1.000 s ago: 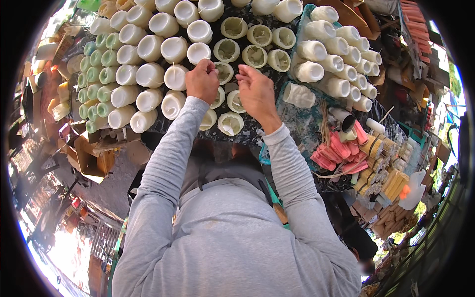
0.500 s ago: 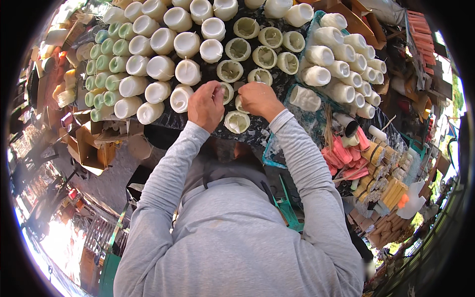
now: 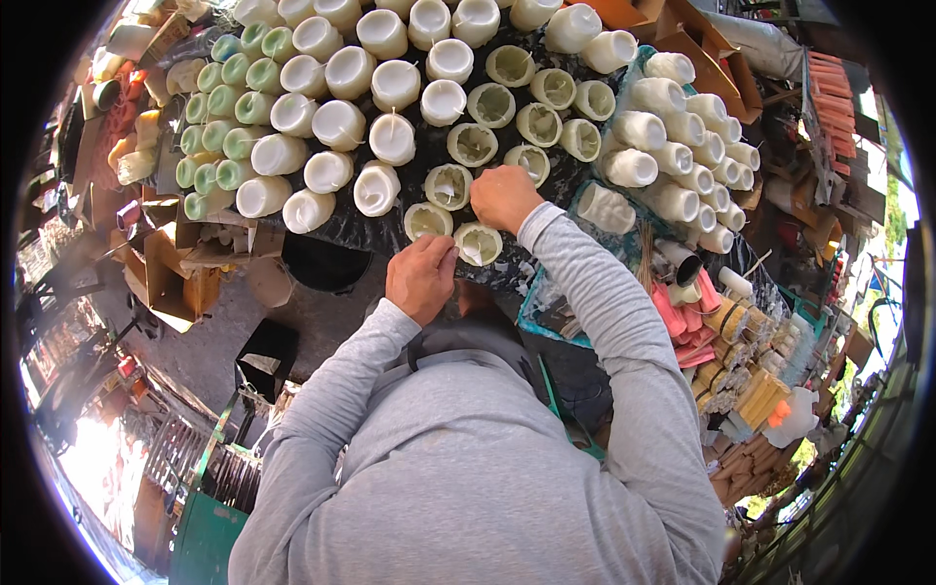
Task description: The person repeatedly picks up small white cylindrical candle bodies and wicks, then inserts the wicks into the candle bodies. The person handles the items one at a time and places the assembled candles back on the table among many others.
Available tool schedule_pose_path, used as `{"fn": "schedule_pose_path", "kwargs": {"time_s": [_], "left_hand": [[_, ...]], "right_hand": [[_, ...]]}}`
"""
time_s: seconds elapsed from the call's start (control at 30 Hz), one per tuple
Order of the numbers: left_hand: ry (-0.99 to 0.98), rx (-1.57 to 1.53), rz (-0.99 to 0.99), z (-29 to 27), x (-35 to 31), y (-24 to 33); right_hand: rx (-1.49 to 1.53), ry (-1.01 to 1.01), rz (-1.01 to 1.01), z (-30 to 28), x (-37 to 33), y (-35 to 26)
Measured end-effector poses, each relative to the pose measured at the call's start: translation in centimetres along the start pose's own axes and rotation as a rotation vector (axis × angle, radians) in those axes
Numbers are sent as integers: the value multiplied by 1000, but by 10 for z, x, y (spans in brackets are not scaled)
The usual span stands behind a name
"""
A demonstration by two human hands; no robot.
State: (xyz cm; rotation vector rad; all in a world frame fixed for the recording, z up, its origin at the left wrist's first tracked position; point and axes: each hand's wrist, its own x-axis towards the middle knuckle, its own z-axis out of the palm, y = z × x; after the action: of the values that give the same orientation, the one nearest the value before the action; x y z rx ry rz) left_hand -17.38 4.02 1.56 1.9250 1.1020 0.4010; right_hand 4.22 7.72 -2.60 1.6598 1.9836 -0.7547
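Hollow cream candles [image 3: 448,187] with rough inner walls stand on the dark table around my hands. My left hand [image 3: 421,280] is at the near edge, fingers pinched together, just below a hollow candle [image 3: 427,221] and left of another hollow candle [image 3: 478,244]. Farther up, my right hand [image 3: 504,198] is closed with its knuckles up, partly covering the space between the hollow candles. Its fingertips are hidden, and I cannot make out what either hand holds. Left of them are rows of filled white candles [image 3: 392,138] with wicks standing up.
Small green candles [image 3: 234,141] stand at the far left. At right, white candles [image 3: 639,132] lie on a teal tray [image 3: 534,310]. Beyond it are pink strips [image 3: 694,346], a metal cylinder [image 3: 680,260] and yellow bundles [image 3: 760,398]. A cardboard box [image 3: 175,283] sits low at left.
My left hand has drawn back toward my body, away from the hollow candles. My right hand stays closed near the same candles. The whole view has shifted slightly.
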Motion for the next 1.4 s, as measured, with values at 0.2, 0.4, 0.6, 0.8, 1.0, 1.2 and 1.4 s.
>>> {"fn": "schedule_pose_path", "kwargs": {"time_s": [0.2, 0.4, 0.6, 0.8, 1.0, 1.2, 1.4], "left_hand": [[-5, 16, 7, -10, 6, -7], [11, -18, -10, -15, 9, -10], [-21, 9, -34, -17, 11, -15], [-34, 10, -39, -12, 17, -12], [-39, 45, -41, -9, 22, -4], [129, -443, -109, 3, 50, 5], [50, -324, -58, 9, 41, 20]], "right_hand": [[-114, -205, -4, -16, 8, -2], [4, -67, -18, -13, 4, 7], [120, 283, -34, -15, -35, 11], [109, 445, -23, -24, -47, -6], [324, 501, 55, -32, -30, 10], [980, 498, 49, -35, -94, -3], [1602, 560, 210, -7, -106, -44]]}}
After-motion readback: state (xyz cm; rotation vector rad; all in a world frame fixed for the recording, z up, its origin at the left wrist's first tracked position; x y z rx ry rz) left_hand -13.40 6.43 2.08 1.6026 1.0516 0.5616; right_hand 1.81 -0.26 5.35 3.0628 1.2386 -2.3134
